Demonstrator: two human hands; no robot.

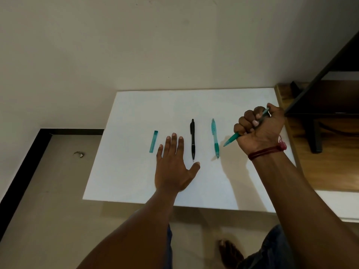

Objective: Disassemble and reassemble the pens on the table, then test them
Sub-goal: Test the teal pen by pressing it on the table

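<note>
Right hand (258, 127), fingers clenched round a translucent teal pen (232, 138), tip slanting down toward the white rectangular table (136, 113) near its right edge. Left hand (172, 167), fingers straight and released, lies flat mid-table between a flat teal rectangular piece (153, 141) and a slim black pen (193, 139). A second translucent teal pen (215, 137) lies right of the black one. Barrel print is too small to read.

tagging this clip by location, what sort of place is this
Likely a room in a home, though I can't be sure: a white table set against a plain painted wall, dark wooden furniture beside it, and the person's bare foot on the floor.
</note>
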